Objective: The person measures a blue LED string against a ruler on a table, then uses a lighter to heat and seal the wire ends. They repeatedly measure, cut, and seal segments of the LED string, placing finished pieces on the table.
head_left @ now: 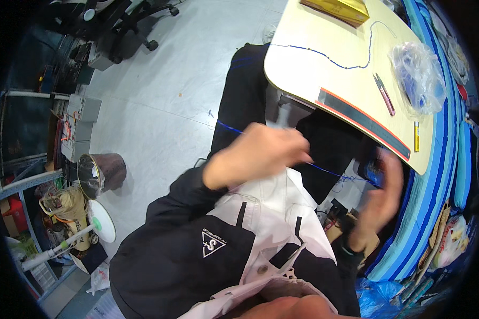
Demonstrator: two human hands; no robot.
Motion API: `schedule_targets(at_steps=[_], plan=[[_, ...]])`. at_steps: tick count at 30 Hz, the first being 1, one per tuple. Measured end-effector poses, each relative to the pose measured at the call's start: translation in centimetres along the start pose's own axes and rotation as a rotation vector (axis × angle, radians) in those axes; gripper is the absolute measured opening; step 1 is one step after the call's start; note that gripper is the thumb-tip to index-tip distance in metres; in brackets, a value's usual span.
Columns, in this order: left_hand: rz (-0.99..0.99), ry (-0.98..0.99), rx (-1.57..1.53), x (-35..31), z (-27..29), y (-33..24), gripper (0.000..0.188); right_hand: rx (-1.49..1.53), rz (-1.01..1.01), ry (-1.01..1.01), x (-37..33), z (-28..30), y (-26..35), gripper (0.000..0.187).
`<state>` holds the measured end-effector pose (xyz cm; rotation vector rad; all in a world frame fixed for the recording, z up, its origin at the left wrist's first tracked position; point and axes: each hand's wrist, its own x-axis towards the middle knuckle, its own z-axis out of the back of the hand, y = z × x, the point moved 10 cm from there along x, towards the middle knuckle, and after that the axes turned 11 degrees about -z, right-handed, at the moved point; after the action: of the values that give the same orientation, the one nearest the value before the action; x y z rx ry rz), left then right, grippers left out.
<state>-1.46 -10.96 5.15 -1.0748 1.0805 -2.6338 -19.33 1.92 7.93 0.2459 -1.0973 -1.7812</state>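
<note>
My left hand (263, 150), a little blurred, is closed above my lap with a thin blue cord (327, 171) in its fingers. One stretch of this cord leaves the hand toward the upper left, over my dark trouser leg. The other stretch runs right, past a loose tangle of blue strands (348, 183), as far as my right hand (382, 194). That hand is raised beside the table edge and smeared by motion, so its grip on the cord is unclear. On the table lies a blue beaded string (327, 56), its thin tail curving to the far side.
The pale table (298, 72) bears a black ruler with red edges (364, 122), thread snips (384, 94), a yellow tube (416, 136), a clear plastic bag (418, 77) and a yellow box (338, 9). A bin (109, 173) and a white fan (101, 220) stand at left.
</note>
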Motion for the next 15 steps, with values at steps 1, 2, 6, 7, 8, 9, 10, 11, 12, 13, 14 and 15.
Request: schedule_targets(at_steps=[1, 2, 6, 7, 8, 9, 10, 11, 12, 13, 14, 15], plan=[[-0.002, 0.033, 0.065, 0.4, -1.6, -1.1, 0.015, 0.142, -0.062, 0.409, -0.4, -5.9, 0.5, 0.059], [-0.009, 0.053, 0.131, 0.6, -2.7, -1.8, 0.020, 0.209, -0.091, 0.551, -1.6, -10.4, 1.0, 0.060], [0.058, 0.003, 0.026, -1.5, -2.2, 0.5, 0.022, 0.326, -0.413, 0.630, -0.8, -10.7, -2.1, 0.012], [0.076, -0.019, -0.061, -2.2, -1.6, 1.7, 0.018, 0.332, -0.430, 0.532, -0.4, -9.5, -3.0, 0.012], [0.097, -0.029, -0.150, -2.8, -1.0, 2.9, 0.015, 0.376, -0.457, 0.412, -0.1, -7.9, -4.0, 0.013], [0.145, -0.015, -0.205, -3.5, -0.8, 4.3, 0.012, 0.407, -0.494, 0.307, 0.1, -6.6, -5.2, 0.014], [0.192, 0.000, -0.261, -4.2, -0.5, 5.6, 0.011, 0.405, -0.495, 0.221, 0.3, -5.3, -6.2, 0.015], [0.175, -0.024, -0.250, -4.5, 0.3, 6.2, 0.012, 0.496, -0.508, 0.142, 0.5, -4.2, -7.1, 0.017], [0.180, -0.052, -0.268, -4.7, 1.0, 6.8, 0.013, 0.605, -0.514, 0.065, 0.5, -3.2, -7.9, 0.018], [0.233, -0.069, -0.289, -5.3, 1.3, 7.4, 0.014, 0.649, -0.523, -0.006, 0.3, -2.4, -8.7, 0.020], [0.284, -0.084, -0.310, -5.6, 1.7, 8.0, 0.015, 0.685, -0.520, -0.043, 0.3, -1.9, -9.2, 0.021], [0.299, -0.080, -0.322, -5.8, 1.7, 8.0, 0.016, 0.700, -0.557, -0.003, -0.1, -2.3, -9.8, 0.021]])
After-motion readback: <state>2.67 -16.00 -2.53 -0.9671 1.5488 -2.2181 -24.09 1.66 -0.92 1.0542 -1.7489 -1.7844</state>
